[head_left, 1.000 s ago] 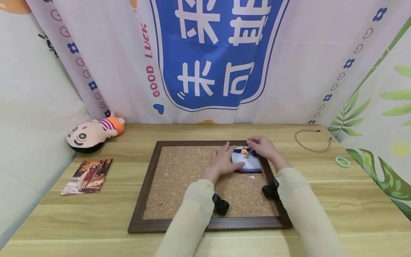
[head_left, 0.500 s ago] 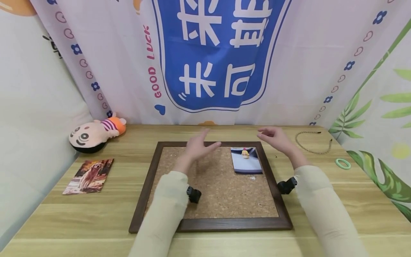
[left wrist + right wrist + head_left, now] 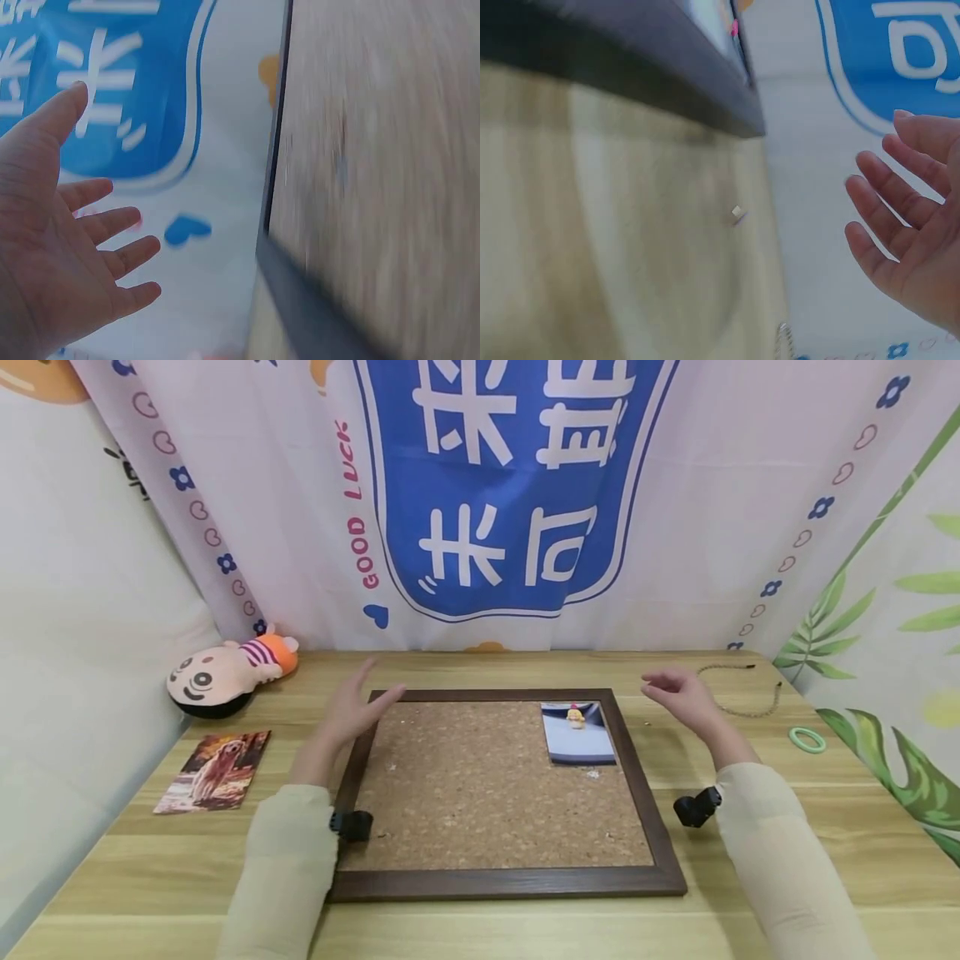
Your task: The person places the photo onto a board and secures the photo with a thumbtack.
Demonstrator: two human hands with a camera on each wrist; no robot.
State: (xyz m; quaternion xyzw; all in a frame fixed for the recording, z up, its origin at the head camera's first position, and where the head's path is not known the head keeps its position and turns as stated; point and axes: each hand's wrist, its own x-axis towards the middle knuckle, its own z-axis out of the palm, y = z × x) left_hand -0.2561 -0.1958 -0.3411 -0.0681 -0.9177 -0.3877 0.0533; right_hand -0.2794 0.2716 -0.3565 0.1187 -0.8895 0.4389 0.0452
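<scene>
A cork board (image 3: pixel 487 793) in a dark brown frame lies on the wooden table. A photo (image 3: pixel 581 747) showing a small yellow chick figure sits in the board's upper right corner. My left hand (image 3: pixel 348 710), fingers spread and holding nothing, hovers over the board's upper left corner; the left wrist view shows its palm (image 3: pixel 45 255) bare. Off the board's right side my right hand (image 3: pixel 686 697) is raised, its fingers (image 3: pixel 889 202) loosely bent around nothing. Left of the board lies a second photo (image 3: pixel 213 772), of a golden dog.
A plush doll (image 3: pixel 232 672) lies at the back left. On the right are a braided headband (image 3: pixel 750 714) and a pale green ring (image 3: pixel 807 740). A tiny bit (image 3: pixel 738 212) lies on the table beside the frame. A printed curtain (image 3: pixel 300 593) hangs behind.
Both hands have come off the chick photo, which stays in the corner. My left hand has moved far left, my right hand to the right past the frame.
</scene>
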